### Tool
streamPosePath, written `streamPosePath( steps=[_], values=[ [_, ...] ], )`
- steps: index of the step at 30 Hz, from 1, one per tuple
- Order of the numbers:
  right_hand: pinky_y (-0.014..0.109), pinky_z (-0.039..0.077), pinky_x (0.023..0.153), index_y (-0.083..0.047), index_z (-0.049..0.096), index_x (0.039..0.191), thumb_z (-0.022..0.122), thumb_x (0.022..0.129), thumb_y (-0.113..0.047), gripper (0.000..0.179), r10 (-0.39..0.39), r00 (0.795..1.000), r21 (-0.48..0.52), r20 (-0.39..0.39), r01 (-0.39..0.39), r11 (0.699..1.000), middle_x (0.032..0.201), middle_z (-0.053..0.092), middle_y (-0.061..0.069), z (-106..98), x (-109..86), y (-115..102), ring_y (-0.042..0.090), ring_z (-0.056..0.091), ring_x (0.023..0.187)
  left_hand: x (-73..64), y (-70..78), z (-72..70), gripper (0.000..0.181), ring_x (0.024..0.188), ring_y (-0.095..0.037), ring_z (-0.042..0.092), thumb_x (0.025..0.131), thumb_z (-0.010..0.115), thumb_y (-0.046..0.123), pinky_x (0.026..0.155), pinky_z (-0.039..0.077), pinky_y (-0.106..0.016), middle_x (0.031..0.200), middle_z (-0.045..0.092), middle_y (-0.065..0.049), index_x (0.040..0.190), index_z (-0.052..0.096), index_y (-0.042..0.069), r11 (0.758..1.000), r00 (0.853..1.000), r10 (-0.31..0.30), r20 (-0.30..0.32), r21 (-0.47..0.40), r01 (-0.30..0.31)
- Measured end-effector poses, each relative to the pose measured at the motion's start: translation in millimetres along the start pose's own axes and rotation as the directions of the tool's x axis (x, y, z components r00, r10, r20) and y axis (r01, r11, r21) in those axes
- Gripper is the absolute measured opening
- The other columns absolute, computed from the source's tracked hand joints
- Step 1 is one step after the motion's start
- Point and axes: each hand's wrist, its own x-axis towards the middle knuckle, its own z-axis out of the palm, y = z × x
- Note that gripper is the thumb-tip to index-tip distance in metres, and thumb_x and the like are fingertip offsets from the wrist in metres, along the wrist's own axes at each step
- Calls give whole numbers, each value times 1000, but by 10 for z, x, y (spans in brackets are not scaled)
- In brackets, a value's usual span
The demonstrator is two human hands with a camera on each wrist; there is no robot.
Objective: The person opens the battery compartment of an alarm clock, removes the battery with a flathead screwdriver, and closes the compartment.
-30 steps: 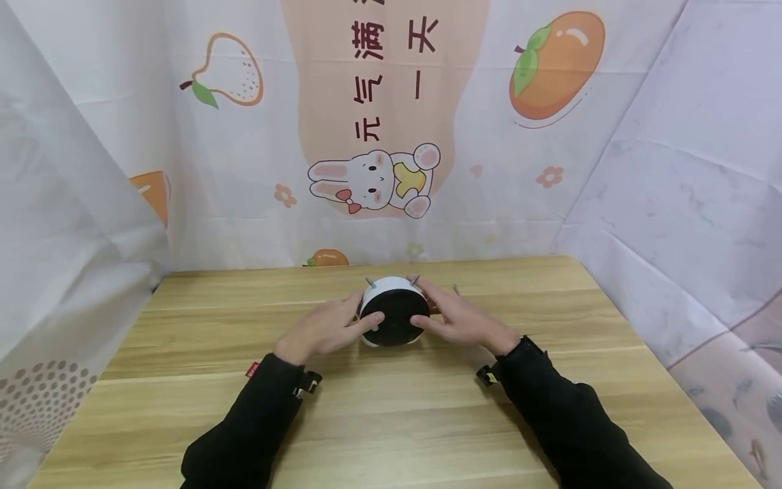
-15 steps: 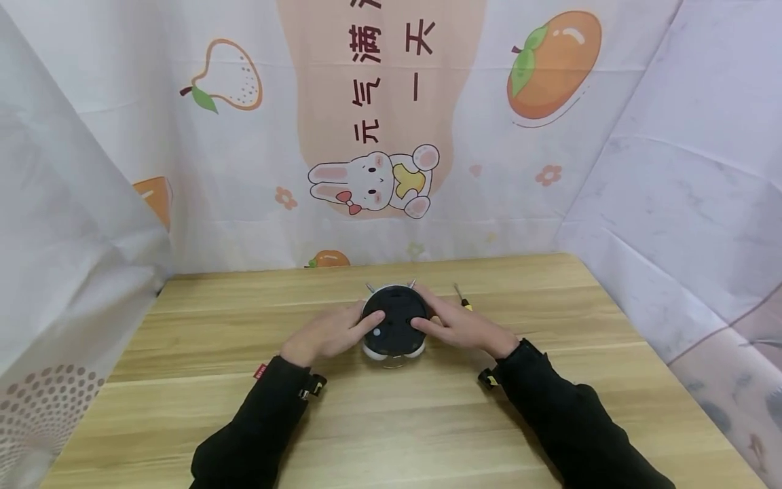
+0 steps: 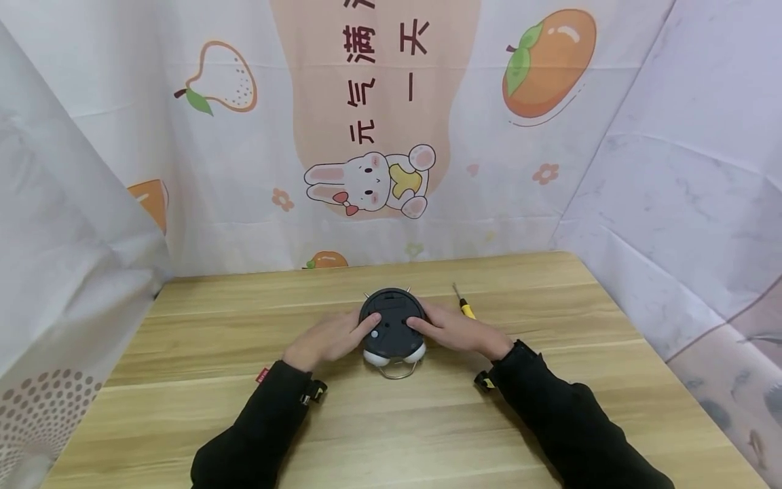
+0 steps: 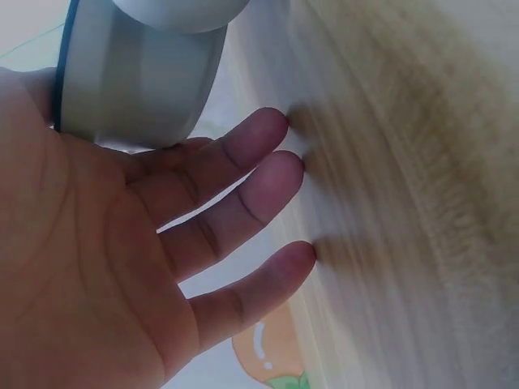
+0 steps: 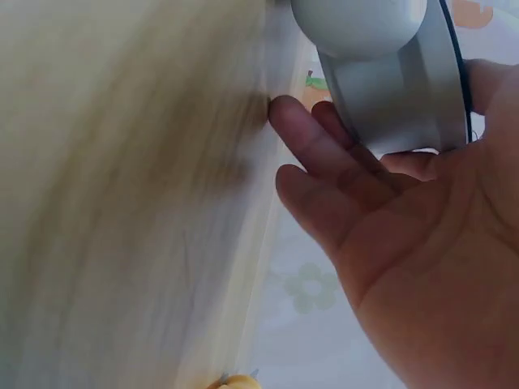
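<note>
A white twin-bell alarm clock (image 3: 391,324) is held between both hands over the middle of the table, its black back facing up. Its bells and wire handle point toward me, and its thin feet point to the far side. My left hand (image 3: 332,337) grips the left edge, thumb on the back. On the opposite edge my right hand (image 3: 455,331) grips the same way. In the left wrist view the lower fingers (image 4: 272,186) reach down to the wood beneath the white casing (image 4: 138,89). The right wrist view shows a bell (image 5: 365,24) above the curled fingers. The dial is hidden.
A screwdriver (image 3: 466,308) with a yellow and black handle lies just beyond the right hand, its tip pointing away. The wooden table (image 3: 391,435) ends at a printed curtain (image 3: 244,170) behind, with more cloth hanging at both sides.
The clock has tilted so its black back turned upward and its bells and handle came into view toward me. Both hands kept their grip. More of the screwdriver shows now.
</note>
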Motion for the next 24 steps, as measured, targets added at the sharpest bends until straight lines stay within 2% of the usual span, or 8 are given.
streamPosePath(
  steps=[4,9,12,19,22,24],
  values=[
    [39,30,117,-18,17,163,39,111,-39,60,28,1000,20,8,-28,999,162,31,-1,34,4,5,11,29,147,-12,5,-3,71,135,-23,50,106,21,63,108,41,-42,150,51,-1,159,37,17,1000,1000,-1,18,-16,2],
    [38,29,117,-16,14,163,37,110,-46,65,77,997,-17,22,-77,997,163,28,2,60,6,30,11,27,147,-20,14,-20,67,139,-21,45,108,22,58,112,38,-42,153,48,-2,159,37,17,998,999,-13,38,-53,15],
    [38,29,117,-18,12,164,36,109,-49,67,106,994,-26,36,-106,994,164,26,3,66,1,30,12,25,148,-6,8,-17,64,138,-21,47,109,24,56,111,38,-43,150,51,-1,157,41,17,999,999,-11,32,-48,13],
    [39,27,118,-20,9,164,34,109,-50,67,125,991,-18,45,-124,992,166,21,2,53,1,7,12,21,150,53,21,-20,54,123,-23,61,109,40,49,102,47,-45,132,66,-5,144,58,14,999,996,47,-71,23,-45],
    [38,27,118,-20,9,164,33,109,-51,67,144,988,-21,53,-143,990,166,22,2,53,3,-1,11,21,150,54,41,-29,48,105,-21,68,107,47,47,91,53,-43,114,71,-7,131,63,8,998,992,46,-116,43,-41],
    [39,27,118,-17,10,164,32,109,-51,68,150,987,-23,53,-149,989,166,22,4,56,2,-1,13,22,150,53,48,-28,44,91,-18,66,106,50,46,82,54,-40,102,70,-6,122,62,7,998,990,39,-136,62,-30]
  ],
)
